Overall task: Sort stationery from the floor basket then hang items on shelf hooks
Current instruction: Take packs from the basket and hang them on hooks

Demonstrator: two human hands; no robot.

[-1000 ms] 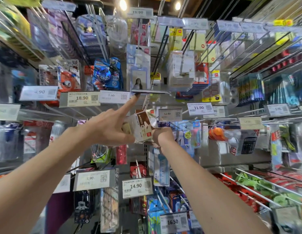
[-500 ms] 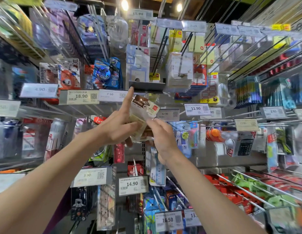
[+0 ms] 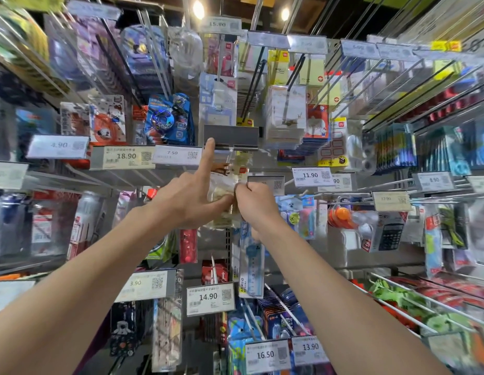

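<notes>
A small clear packet (image 3: 225,193) with a brown and red header card hangs between my hands in front of the shelf wall. My left hand (image 3: 191,196) holds its left side with the thumb, while the index finger points straight up and touches the flipped-up grey price tag holder (image 3: 231,136). My right hand (image 3: 253,203) pinches the packet's right edge with curled fingers. The packet's top sits at a metal hook (image 3: 230,152) just under the holder; whether the hook passes through its hole is hidden.
Rows of metal hooks with packaged stationery fill the wall. Price tags read 7.50 (image 3: 177,154), 18.90 (image 3: 124,156), 11.90 (image 3: 311,175) and 14.90 (image 3: 209,297). Long empty hooks jut out at the upper right (image 3: 397,85). A calculator pack (image 3: 388,235) hangs on the right.
Both hands have raised the packet toward the hook under the grey holder. The left index finger has stayed pressed up on the holder, keeping it flipped up.
</notes>
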